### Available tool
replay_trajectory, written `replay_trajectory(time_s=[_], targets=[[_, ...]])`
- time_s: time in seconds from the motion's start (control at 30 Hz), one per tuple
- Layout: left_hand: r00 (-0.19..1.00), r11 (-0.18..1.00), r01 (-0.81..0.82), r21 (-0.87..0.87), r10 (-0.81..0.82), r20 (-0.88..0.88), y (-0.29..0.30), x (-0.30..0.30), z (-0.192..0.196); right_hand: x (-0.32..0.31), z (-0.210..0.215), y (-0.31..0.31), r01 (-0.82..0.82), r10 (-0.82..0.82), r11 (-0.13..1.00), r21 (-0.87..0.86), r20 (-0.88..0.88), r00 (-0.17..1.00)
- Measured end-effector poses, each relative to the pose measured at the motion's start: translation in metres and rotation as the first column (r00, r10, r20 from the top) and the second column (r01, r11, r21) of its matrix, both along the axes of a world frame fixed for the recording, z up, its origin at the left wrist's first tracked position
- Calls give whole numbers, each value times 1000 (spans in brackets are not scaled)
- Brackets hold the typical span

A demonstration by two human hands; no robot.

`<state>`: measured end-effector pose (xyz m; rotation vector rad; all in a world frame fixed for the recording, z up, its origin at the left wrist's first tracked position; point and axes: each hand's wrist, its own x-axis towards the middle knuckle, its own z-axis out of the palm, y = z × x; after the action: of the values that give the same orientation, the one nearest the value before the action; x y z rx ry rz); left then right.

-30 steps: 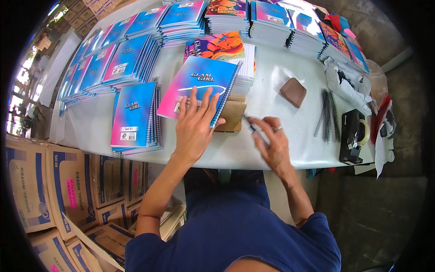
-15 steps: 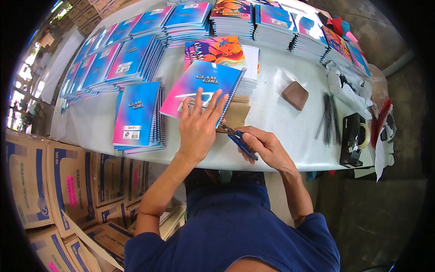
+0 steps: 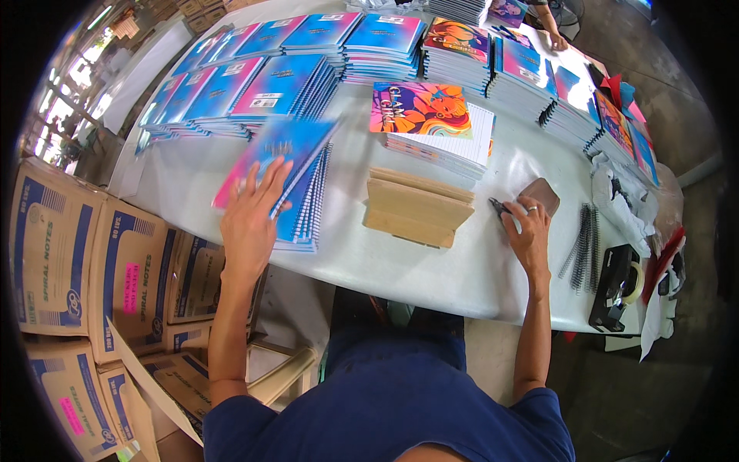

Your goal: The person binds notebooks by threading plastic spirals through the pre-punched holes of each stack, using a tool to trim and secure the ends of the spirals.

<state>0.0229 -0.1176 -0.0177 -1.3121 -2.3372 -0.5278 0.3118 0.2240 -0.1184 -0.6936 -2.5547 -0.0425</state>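
Blue notebook [image 3: 281,165] under flat open left hand [image 3: 250,219]: square onto stack [image 3: 304,223]; right hand [image 3: 527,231] gripping dark tool [image 3: 499,206].

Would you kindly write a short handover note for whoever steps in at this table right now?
Left hand: open, palm flat on a blue-and-pink spiral notebook atop the near stack.
Right hand: holds a small dark tool, beside a brown pad.
Brown card sheets lie mid-table; a colourful cover tops a stack of lined pages; loose black spiral coils sit at the right.
Done: many bound notebooks stacked along the far edge.
Left: the lined pages show no coil.
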Motion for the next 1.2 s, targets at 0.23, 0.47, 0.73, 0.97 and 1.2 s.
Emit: replay_trajectory(time_s=[0.23, 0.47, 0.73, 0.97, 1.2], targets=[[939, 955, 71, 289, -162, 303, -51, -33, -13, -98, 79, -53, -393, 193, 866, -309, -518, 833], [371, 477, 301, 826, -856, 359, -61, -87, -11, -189, 94, -109, -920, 607, 203, -336, -694, 387], [80, 634, -309, 708, -725, 684, -45, -133, -8, -212, 110, -183, -861, 809, 503, 69, -389, 441], [305, 931, -86, 356, -315, 899, -46, -157, -86, -218, 108, -97, -563, 540, 661, -496, -207, 816], [606, 985, 2, 174, -140, 783, -36, -167, -88, -195, 31, 60, 383, -385, 919, -91, -1, 923]])
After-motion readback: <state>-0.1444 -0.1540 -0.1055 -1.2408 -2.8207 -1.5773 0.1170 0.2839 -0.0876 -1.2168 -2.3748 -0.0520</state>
